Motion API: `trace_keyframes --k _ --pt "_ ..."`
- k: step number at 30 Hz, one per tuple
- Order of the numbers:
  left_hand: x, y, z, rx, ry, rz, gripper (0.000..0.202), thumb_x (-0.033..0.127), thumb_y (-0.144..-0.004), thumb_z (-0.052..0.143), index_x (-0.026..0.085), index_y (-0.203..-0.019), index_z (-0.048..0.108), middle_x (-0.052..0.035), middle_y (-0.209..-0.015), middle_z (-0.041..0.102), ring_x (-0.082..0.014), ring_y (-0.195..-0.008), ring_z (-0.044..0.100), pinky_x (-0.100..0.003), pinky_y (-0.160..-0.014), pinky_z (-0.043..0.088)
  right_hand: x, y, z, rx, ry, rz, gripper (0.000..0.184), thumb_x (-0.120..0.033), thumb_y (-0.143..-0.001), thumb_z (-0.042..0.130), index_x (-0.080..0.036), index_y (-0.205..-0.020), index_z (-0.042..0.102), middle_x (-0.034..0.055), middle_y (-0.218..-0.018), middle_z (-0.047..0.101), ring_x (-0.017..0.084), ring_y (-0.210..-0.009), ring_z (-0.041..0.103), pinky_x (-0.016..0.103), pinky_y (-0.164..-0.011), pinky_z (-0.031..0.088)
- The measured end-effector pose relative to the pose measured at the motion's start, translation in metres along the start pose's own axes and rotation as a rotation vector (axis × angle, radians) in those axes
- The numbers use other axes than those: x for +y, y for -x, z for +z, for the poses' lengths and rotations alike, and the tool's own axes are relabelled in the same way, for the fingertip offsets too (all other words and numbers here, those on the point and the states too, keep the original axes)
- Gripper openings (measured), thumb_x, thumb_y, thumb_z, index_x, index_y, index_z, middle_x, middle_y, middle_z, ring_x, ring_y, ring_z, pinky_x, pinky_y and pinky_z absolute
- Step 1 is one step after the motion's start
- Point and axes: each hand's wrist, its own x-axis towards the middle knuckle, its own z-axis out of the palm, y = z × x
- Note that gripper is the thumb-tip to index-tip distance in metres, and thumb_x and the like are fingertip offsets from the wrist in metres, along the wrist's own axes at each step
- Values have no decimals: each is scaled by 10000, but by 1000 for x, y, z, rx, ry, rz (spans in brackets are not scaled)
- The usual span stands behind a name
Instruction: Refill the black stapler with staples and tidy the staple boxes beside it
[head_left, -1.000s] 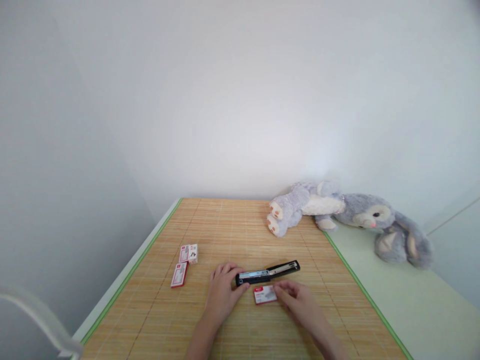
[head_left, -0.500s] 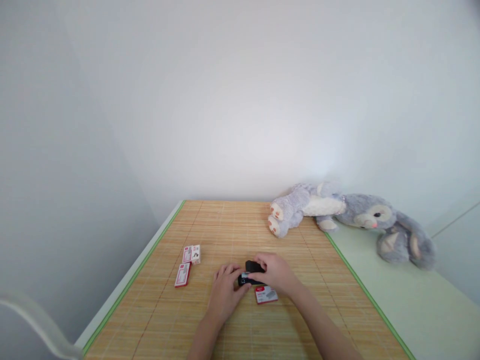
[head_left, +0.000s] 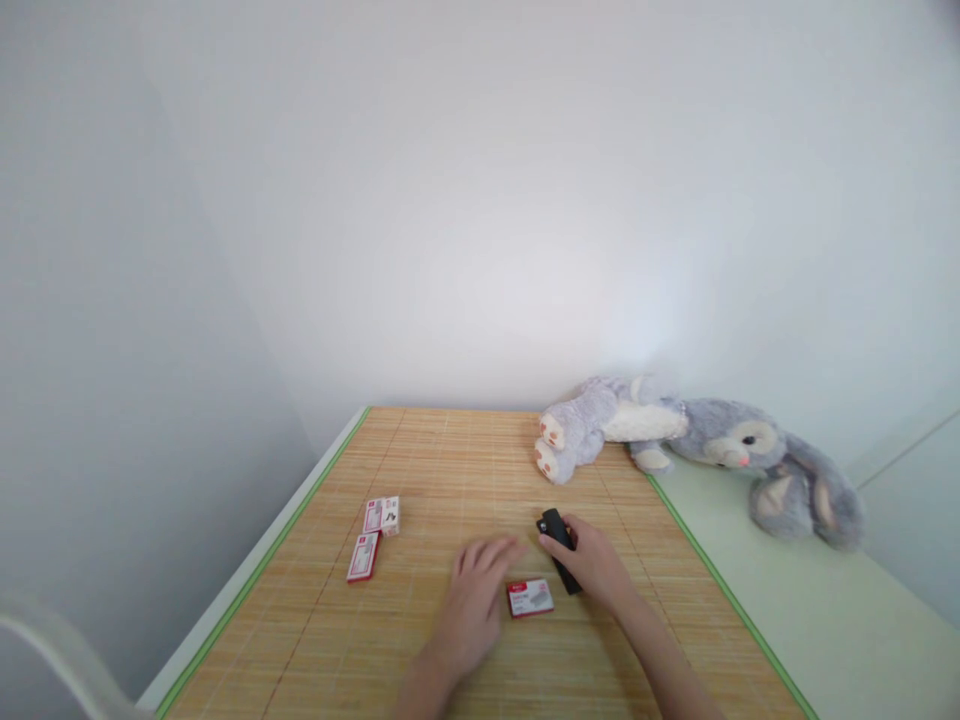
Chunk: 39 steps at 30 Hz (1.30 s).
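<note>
A black stapler [head_left: 556,527] sits right of the middle of the bamboo mat, its top and base folded together. The fingers and thumb of my right hand [head_left: 602,570] are closed round its right side. My left hand [head_left: 472,608] is slightly blurred, holding nothing, with its fingers stretched out to the left of the stapler. Between both hands lies a red and white box of staples [head_left: 530,598], which looks untouched.
On the left of the bamboo mat [head_left: 450,460] are a white and pink box [head_left: 382,515] and a red-edged staple box [head_left: 364,556]. At the back right, a grey plush rabbit [head_left: 637,420] lies across the mat's edge and the pale tabletop [head_left: 795,590].
The stapler was spread open between both hands. Now it is folded, turned, and farther right in my right hand. My left hand has let go of it.
</note>
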Motion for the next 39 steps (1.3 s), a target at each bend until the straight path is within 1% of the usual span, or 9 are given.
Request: trace_keyframes --k 5,11,14,17,20,25,32,36,39 --pt "32 -1 10 -178 44 215 798 40 -687 505 482 -1345 595 74 -1416 612 -259 -1371 454 -573 -1252 179 28 8 2 37 -89 97 579 -682 -870 591 -185 -1151 684 -16 -689 603 195 -659 583 282 -611 379" --pt "-37 20 -21 -13 -22 -150 571 289 -816 637 381 -1378 603 -47 -1457 561 -311 -1366 458 -534 -1161 355 29 22 5 42 -157 120 608 -695 -896 547 -199 -1216 692 -23 -662 553 187 -634 548 283 -589 354" --pt "-72 42 -43 -12 2 -225 773 341 -728 751 362 -1466 523 -67 -1532 489 -332 -1423 411 -529 -1194 324 28 26 8 73 -159 128 613 -696 -898 544 -208 -1238 691 -19 -663 548 194 -641 549 292 -597 356" --pt "-85 55 -56 -46 55 -237 788 274 -717 734 368 -1469 517 -57 -1523 493 -301 -1420 430 -478 -1203 325 26 27 13 86 -161 138 624 -698 -893 549 -205 -1248 689 -11 -669 563 204 -652 565 300 -602 366" --pt "-80 48 -53 -38 66 -262 562 314 -771 702 330 -1329 637 -60 -1364 597 -268 -1270 563 -412 -1101 430 22 27 21 90 -171 151 630 -699 -888 552 -195 -1237 694 -5 -668 574 210 -654 577 303 -597 373" --pt "-49 6 -13 204 -79 -383 248 383 -977 485 261 -1034 693 -40 -1088 675 -192 -942 665 -315 -858 482 -3 30 46 133 -219 145 598 -672 -893 567 -191 -1223 700 1 -687 595 211 -662 589 302 -601 389" --pt "-15 -35 37 240 53 -302 336 291 -1023 368 261 -1225 636 -83 -1199 694 -212 -1032 675 -323 -894 492 -38 27 76 170 -298 81 516 -632 -912 583 -205 -1160 730 6 -685 631 208 -652 590 297 -618 403" --pt "-30 -21 24 378 127 -278 377 319 -1038 315 260 -1280 598 -78 -1254 662 -217 -1119 643 -367 -959 504 -33 32 74 175 -442 83 568 -647 -951 520 -187 -1231 701 31 -753 688 221 -705 625 298 -645 451" --pt "-59 11 -8 611 -130 -384 372 401 -1013 396 238 -1271 609 -111 -1239 626 -285 -1195 585 -467 -1047 455 -29 37 71 213 -566 76 572 -631 -994 447 -179 -1246 692 82 -953 750 234 -857 672 311 -758 502"
